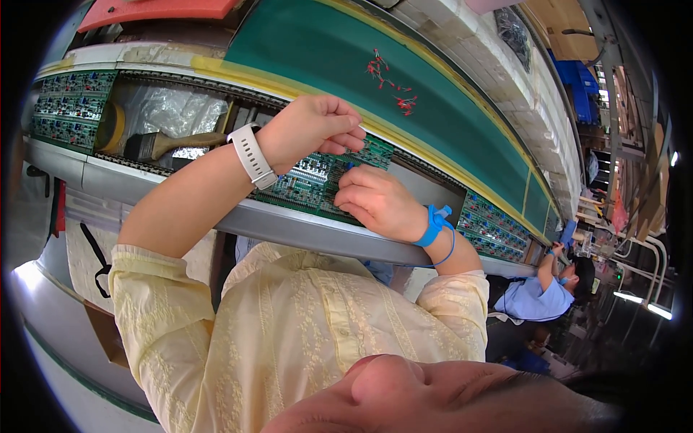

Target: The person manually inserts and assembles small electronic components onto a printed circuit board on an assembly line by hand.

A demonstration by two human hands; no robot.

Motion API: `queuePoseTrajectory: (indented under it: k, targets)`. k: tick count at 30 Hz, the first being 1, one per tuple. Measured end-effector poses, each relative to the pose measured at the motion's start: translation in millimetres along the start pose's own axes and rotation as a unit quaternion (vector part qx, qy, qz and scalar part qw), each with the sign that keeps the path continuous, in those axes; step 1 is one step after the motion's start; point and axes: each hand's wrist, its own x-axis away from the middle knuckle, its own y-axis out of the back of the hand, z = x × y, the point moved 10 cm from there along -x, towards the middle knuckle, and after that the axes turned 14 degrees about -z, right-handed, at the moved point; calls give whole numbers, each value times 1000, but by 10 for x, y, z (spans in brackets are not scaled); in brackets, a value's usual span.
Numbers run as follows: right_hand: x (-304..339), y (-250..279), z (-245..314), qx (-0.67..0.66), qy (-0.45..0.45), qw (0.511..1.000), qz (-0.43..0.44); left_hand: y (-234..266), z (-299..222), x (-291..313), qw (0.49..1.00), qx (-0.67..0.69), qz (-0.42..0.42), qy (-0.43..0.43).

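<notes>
Sleeves of my pale yellow blouse [289, 325] fill the near part of the view, both forearms reaching up to the green circuit board [317, 180] sitting in the grey metal conveyor rail [303, 231]. My right hand [379, 202], blue antistatic strap [435, 225] at the wrist, rests on the board with fingers curled in and pressing down near its right half — whether a part is pinched under them I cannot tell, the fingertips are hidden. My left hand [314, 130], white watch [253, 155] at the wrist, hovers just above the board, fingers closed into a loose pinch; anything small between them is too tiny to make out. Board looks already well populated with rows of components, so my judgement is the work is partway through, with this board not yet released down the line. Left of it a brush [166, 143] with wooden handle lies beside crinkled clear plastic [166, 108], and more populated boards [68, 108] sit further left and others [494, 227] to the right along the rail. Beyond — a green belt [404, 94] with a small scatter of red bits [390, 83]. Far right, a co-worker in a blue shirt [538, 299], mostly cut off by the dark rim.
</notes>
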Motion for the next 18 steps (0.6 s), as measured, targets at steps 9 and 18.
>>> queuePoseTrajectory:
  k: [9, 18]
  targets:
    - [-18, 10, 61, 32, 32, 999, -20, -10, 5, -13, 1000, 13, 17, -5]
    - [-13, -1, 61, 43, 31, 999, -5, -11, 14, -17, 1000, 15, 17, 1]
